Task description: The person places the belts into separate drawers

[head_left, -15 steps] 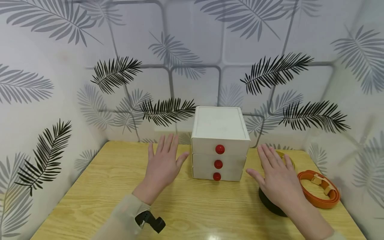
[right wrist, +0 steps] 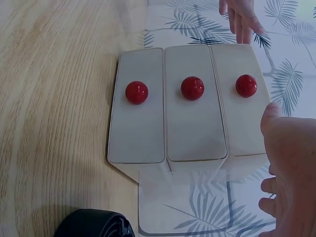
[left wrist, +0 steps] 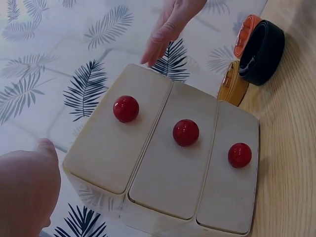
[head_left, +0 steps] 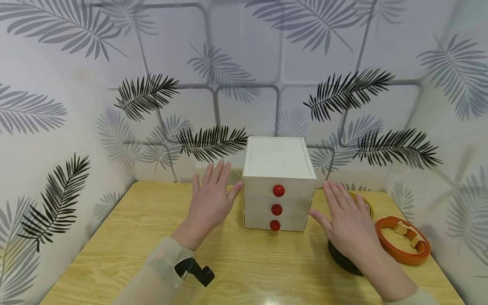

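Note:
A small white drawer box [head_left: 280, 159] with three drawers stands at the back of the table. Each drawer front carries a round red knob [head_left: 276, 209], and all three drawers are closed. My left hand [head_left: 210, 201] hovers at the box's left side, fingers straight and thumb spread towards it. On the other side my right hand [head_left: 350, 224] is held above the table with straight fingers, its thumb pointing at the box. Neither hand holds anything. In the right wrist view the right thumb [right wrist: 271, 113] appears near the top drawer's edge; whether it touches cannot be told.
To the right lie an orange coiled belt [head_left: 404, 240], a black coiled belt [left wrist: 261, 52] partly under my right hand in the head view, and a yellow coiled belt [left wrist: 233, 86] behind it. A patterned wall [head_left: 244, 51] borders the wooden table [head_left: 244, 267].
My left hand has moved slightly up and right, closer to the box. The right hand has shifted slightly left towards it. The box and belts stay in place.

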{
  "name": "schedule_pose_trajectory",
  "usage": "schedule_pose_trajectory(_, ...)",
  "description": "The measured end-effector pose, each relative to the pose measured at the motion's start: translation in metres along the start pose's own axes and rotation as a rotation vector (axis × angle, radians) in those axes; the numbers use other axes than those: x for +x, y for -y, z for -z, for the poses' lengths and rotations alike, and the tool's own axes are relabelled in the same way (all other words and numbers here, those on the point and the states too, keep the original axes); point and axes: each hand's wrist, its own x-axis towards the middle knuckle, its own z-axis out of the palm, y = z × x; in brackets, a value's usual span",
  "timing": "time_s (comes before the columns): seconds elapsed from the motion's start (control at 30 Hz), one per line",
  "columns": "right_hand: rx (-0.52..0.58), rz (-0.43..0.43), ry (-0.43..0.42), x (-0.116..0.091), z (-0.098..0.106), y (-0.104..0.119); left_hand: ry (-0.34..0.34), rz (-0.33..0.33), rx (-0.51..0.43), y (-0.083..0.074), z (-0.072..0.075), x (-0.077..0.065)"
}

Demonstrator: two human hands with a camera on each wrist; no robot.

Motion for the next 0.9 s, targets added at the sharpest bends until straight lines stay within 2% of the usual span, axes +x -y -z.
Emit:
schedule_pose_trajectory(0.43,0.036,-0.005,-0.032,0.005,0.002,0.001,0.011,0.004,-0.112,-0.013,0.002,0.021)
schedule_pose_trajectory(0.9,0.104,-0.030,-0.061,0.012,0.005,0.008,0.044,0.039,-0.264,-0.022,0.003,0.035)
